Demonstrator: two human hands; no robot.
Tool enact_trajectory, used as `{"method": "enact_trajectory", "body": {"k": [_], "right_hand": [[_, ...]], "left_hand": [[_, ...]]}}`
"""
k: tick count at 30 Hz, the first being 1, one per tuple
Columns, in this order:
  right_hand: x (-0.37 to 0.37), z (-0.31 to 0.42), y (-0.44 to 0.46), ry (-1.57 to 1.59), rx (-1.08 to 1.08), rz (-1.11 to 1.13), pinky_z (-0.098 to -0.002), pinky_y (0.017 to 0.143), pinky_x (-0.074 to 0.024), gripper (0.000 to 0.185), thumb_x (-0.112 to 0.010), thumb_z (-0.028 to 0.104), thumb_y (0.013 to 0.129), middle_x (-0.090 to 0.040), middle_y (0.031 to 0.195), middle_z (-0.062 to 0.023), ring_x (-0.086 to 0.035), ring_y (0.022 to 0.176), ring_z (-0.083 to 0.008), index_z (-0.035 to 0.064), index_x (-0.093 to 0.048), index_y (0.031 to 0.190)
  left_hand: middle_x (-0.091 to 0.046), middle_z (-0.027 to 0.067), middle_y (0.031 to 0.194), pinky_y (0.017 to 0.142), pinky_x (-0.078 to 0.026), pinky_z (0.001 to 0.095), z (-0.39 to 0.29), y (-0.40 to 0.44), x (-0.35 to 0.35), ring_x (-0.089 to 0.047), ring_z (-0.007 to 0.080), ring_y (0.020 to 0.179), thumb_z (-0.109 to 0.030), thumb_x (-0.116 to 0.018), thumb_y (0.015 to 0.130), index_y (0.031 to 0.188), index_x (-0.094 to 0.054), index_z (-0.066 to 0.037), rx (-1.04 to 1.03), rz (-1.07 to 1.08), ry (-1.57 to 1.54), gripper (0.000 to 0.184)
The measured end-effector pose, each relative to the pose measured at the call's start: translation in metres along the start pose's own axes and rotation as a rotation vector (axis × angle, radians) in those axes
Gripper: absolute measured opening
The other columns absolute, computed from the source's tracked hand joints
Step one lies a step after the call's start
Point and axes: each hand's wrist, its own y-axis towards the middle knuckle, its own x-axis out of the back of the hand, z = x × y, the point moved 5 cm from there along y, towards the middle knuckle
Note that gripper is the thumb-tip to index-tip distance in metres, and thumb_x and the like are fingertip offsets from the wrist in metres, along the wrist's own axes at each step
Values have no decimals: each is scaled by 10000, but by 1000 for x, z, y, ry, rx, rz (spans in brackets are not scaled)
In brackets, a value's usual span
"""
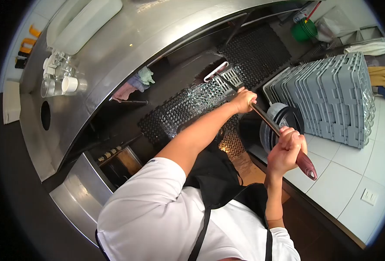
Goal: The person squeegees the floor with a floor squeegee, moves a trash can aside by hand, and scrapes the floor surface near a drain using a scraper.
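Observation:
A long-handled broom [266, 118] slants across the view, its dark handle ending in a brown grip [306, 167] at the lower right. My left hand [244, 101] is closed around the middle of the handle. Farther up toward the brown end, my right hand [288, 150] wraps the handle in a fist. The broom head [216, 71], with a whitish frame and dark bristles, is down at the floor beside a light slotted grate [232, 81]. Around it lies wet-looking black perforated matting [175, 111].
A curved steel counter [114, 48] with glass jars [64, 69] and a white cup [70, 84] runs along the left. Cloths [133, 83] hang beneath its edge. Stacked grey crates [323, 98] and a round dark-lidded container [288, 122] stand right. A green bucket [304, 29] sits behind.

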Motion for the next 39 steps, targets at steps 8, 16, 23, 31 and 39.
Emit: {"method": "enact_trajectory", "body": {"k": [8, 16, 23, 31, 39], "right_hand": [[62, 45, 7, 63, 83, -145, -335, 653, -339, 292, -443, 107, 917, -278, 559, 17, -299, 535, -125, 132, -310, 658], [77, 111, 11, 152, 125, -5, -329, 643, -367, 271, -472, 143, 910, -326, 562, 24, -326, 525, -113, 141, -341, 672], [57, 96, 21, -18, 236, -388, -378, 780, -456, 137, -534, 111, 956, -425, 722, -9, -393, 626, -133, 64, -484, 838], [92, 23, 143, 160, 150, -317, -296, 507, -422, 372, -595, 228, 985, -373, 547, 26, -383, 459, -108, 107, -412, 684], [139, 74, 283, -34, 321, -296, -268, 388, -380, 236, -593, 257, 976, -413, 536, 35, -414, 402, -91, 106, -539, 803]], "left_hand": [[-580, 167, 657, 629, -467, 471, -76, 5, -29, -598, 419, 713, -238, -706, 727, 665, -486, -72, -28, 327, -83, 283], [-537, 209, 618, 547, -434, 458, -156, -18, -17, -575, 443, 649, -141, -719, 739, 637, -466, -37, 76, 127, -288, 292], [-571, 193, 642, 530, -450, 429, -142, -8, -38, -588, 420, 618, -99, -693, 754, 675, -462, -51, 34, 1, -217, 248], [-554, 185, 1227, 957, -457, 413, -162, 53, 22, -562, 317, 1134, -299, -834, 679, 1331, -363, -64, -84, 13, -135, 838], [-624, 234, 1186, 951, -473, 433, 28, -164, 138, -595, 394, 1118, -261, -709, 829, 1197, -521, 9, 649, 190, 371, 494]]}}
